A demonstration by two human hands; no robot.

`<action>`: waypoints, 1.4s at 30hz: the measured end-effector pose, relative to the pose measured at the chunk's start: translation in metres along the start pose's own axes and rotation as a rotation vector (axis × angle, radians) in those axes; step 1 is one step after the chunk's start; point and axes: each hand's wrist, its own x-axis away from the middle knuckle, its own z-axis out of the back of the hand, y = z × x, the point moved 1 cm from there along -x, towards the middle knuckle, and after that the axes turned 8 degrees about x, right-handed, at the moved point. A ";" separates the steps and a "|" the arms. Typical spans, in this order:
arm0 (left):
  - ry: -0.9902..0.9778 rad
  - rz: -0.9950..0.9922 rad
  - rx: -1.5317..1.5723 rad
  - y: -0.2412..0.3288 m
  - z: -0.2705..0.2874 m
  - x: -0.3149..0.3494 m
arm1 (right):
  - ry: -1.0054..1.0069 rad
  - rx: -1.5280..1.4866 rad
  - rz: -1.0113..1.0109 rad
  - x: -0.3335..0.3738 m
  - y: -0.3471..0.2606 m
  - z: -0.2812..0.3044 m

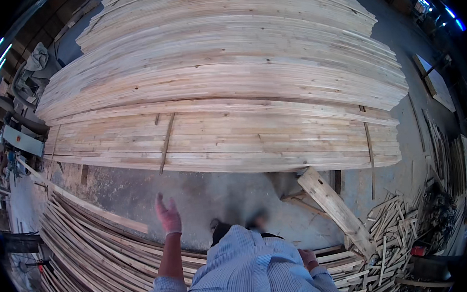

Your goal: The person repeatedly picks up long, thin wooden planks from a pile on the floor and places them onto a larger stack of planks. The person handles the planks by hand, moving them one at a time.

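My left hand (168, 214), which looks reddish as if gloved, is held out over the floor with its fingers apart and nothing in it. Ahead of it lies a wide stack of pale planks (223, 86), and a thin wooden strip (166, 143) sits across the near planks. My right hand (308, 257) hangs low by my right side, close to the long strips behind me. Its fingers are mostly hidden, so what it may hold cannot be seen.
Long thin strips (96, 250) lie piled at lower left, with a single board (89, 198) along them. A thick beam (334, 209) slants between the stack and the right-hand side. Jumbled offcuts (391, 227) fill the lower right. Concrete floor (193, 190) runs before the stack.
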 end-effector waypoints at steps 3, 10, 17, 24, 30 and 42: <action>-0.382 -0.194 -0.379 0.030 -0.054 -0.007 | -0.043 -0.311 -0.224 -0.013 -0.027 0.037; -0.830 -0.429 -0.520 0.062 -0.208 -0.046 | 0.030 -0.704 -0.304 -0.057 -0.058 0.088; -1.031 -0.395 -0.865 0.018 -0.392 -0.162 | 0.031 -0.759 -0.578 -0.049 -0.121 0.153; -1.078 -0.597 -1.076 -0.042 -0.533 -0.266 | -0.072 -0.576 -0.643 -0.034 -0.206 0.198; -1.012 -0.728 -1.132 -0.047 -0.613 -0.299 | -0.030 -0.780 -0.756 -0.026 -0.256 0.203; -1.150 -0.888 -1.192 -0.044 -0.641 -0.312 | -0.017 -0.678 -0.741 -0.043 -0.259 0.192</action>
